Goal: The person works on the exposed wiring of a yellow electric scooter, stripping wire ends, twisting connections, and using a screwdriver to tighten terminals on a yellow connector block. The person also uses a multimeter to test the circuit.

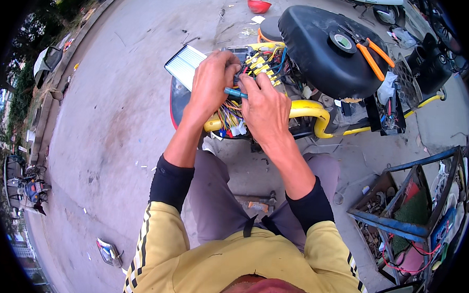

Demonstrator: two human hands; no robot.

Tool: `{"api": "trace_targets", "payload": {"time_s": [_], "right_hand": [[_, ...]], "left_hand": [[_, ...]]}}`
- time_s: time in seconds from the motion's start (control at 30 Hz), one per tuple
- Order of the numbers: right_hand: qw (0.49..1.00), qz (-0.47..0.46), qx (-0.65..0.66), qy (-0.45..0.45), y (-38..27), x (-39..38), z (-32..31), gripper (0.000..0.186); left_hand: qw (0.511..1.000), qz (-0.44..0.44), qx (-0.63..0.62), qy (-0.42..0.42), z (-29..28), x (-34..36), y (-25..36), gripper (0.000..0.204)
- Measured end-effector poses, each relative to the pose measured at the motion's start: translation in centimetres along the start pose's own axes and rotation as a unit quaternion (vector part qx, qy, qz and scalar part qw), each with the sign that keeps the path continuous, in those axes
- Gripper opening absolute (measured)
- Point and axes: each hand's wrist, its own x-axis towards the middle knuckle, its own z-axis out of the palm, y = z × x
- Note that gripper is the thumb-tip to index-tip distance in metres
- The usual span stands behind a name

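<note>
Over the opened yellow frame of a small electric vehicle (309, 109), both my hands work close together among wires. My left hand (212, 78) is closed, its fingertips pinched at the wiring; what they hold is hidden. Between the fingers of my right hand (266, 106) is a teal-handled tool (236, 92), lying sideways with its tip out of sight. Just beyond my fingertips sit yellow-marked terminal connectors (261, 67). A finned silver metal box (184, 66) rests beside my left hand. Loose coloured wires with white plugs (238, 129) hang below my hands.
A black seat (327, 51) lies to the right, carrying a tape roll (342, 43) and orange-handled pliers (373, 57). A black tray (390, 114) holds small tools. At lower right stands a blue metal rack (398, 224) of parts. A red bowl-shaped thing (258, 6) lies farther off.
</note>
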Motion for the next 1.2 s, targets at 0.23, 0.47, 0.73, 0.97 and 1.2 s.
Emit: {"api": "trace_targets", "payload": {"time_s": [0.23, 0.47, 0.73, 0.97, 1.2], "right_hand": [[0.998, -0.023, -0.056, -0.017, 0.3, 1.0, 1.7, 0.036], [0.968, -0.107, -0.177, -0.142, -0.2, 3.2, -0.6, 0.031], [0.908, -0.112, -0.297, -0.274, -1.7, 5.4, -1.4, 0.037], [0.914, -0.082, -0.272, -0.288, -2.5, 5.5, -1.6, 0.036], [0.978, -0.058, -0.172, -0.106, -1.4, 2.8, 1.0, 0.022]], "left_hand": [[0.997, -0.011, -0.047, -0.058, -1.5, 0.8, -0.5, 0.015], [0.994, 0.012, -0.106, -0.033, -1.0, 0.8, -1.9, 0.016], [0.991, 0.040, -0.124, -0.018, -0.6, 0.7, -2.9, 0.015], [0.992, 0.046, -0.113, -0.023, 0.1, 0.5, -3.4, 0.015], [0.986, 0.050, -0.156, -0.037, -0.2, 0.5, -3.6, 0.013]]}}
